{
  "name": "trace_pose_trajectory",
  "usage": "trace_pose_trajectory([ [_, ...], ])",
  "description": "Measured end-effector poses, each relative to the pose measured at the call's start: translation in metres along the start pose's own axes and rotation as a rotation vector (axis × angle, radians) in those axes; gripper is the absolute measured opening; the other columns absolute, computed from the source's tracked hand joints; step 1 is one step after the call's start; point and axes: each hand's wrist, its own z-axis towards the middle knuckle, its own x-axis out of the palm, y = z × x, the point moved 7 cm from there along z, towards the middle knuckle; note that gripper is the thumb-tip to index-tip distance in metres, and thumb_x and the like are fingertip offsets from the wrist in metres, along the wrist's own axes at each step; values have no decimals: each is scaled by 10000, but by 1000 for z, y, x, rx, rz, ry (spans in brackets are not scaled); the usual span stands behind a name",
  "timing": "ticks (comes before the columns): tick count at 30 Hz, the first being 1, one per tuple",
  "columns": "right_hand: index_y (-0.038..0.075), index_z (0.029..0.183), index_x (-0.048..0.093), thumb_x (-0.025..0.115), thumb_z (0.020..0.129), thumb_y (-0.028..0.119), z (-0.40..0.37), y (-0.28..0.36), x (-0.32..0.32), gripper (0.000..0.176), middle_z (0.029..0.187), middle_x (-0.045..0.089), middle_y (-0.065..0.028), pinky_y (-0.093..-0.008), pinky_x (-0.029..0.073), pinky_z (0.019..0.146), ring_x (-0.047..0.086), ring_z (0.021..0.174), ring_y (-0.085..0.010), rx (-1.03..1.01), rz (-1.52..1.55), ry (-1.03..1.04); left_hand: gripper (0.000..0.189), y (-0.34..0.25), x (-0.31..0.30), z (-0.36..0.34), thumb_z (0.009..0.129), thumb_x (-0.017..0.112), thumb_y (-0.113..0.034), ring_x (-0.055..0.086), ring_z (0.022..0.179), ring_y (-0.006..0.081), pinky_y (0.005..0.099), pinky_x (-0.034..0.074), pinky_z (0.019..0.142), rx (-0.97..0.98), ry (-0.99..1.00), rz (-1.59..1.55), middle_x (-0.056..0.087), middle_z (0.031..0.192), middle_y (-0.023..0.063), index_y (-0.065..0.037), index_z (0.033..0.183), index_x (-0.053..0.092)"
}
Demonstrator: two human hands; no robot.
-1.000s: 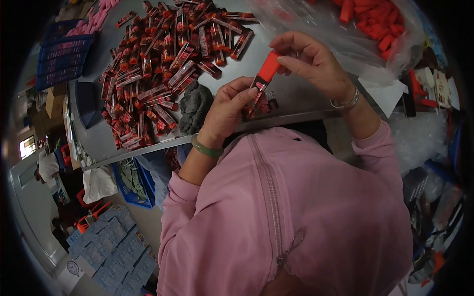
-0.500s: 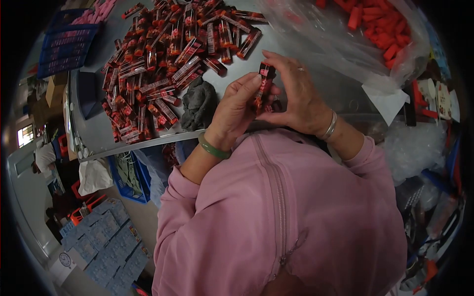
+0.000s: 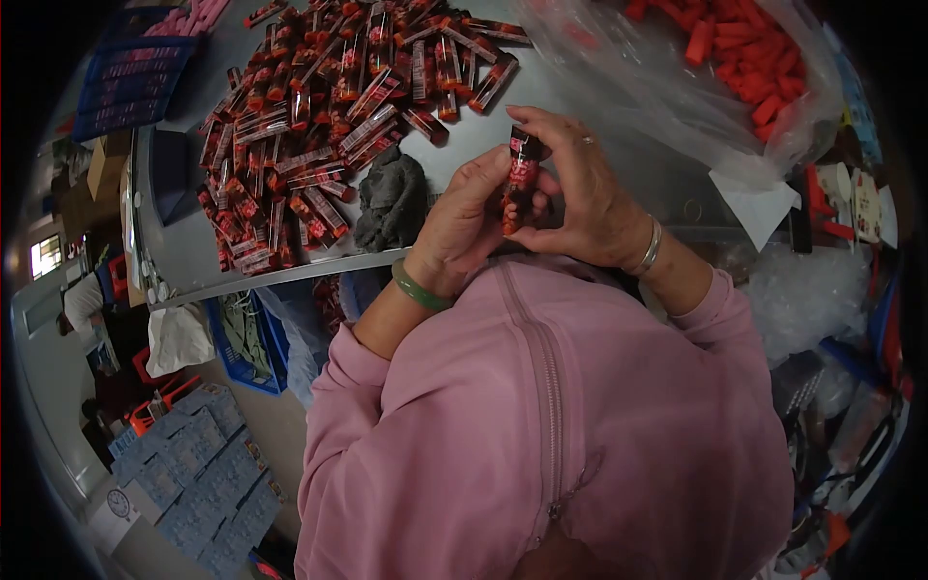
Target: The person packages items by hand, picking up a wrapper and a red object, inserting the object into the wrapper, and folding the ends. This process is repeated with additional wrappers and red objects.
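My left hand [image 3: 464,215] grips a small tube [image 3: 522,172] between thumb and fingers, in front of my chest. The tube has a red printed label, a dark upper end and an orange-red lower end. Around its other side curves my right hand [image 3: 592,198], index finger at the top and thumb at the bottom end. Just left of my left hand a dark grey cloth [image 3: 391,201] lies crumpled at the table's edge. Beyond it a large pile of similar red tubes [image 3: 319,111] covers the metal table [image 3: 217,271].
At the upper right, a clear plastic bag [image 3: 657,106] holds red pieces [image 3: 759,63]. A white paper sheet [image 3: 756,205] hangs over the table edge. Blue baskets [image 3: 130,82] with pink sticks [image 3: 188,17] stand at the upper left. Patterned boxes [image 3: 198,474] are stacked on the floor.
The tube has turned slightly between my hands, so more of its label and its orange-red lower end show. Both hands stay in nearly the same place; the view has shifted a little.
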Motion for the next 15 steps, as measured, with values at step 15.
trace_pose_trajectory([
  [15, 58, 1351, 411, 851, 613, 198, 6, 4, 0, 871, 1426, 450, -174, -425, 309, 1089, 470, 1275, -314, -13, -35, -19, 315, -12, 3, -5, 1005, 559, -275, 650, 757, 152, 286, 565, 731, 87, -8, 24, 681, 948, 117, -41, 1216, 570],
])
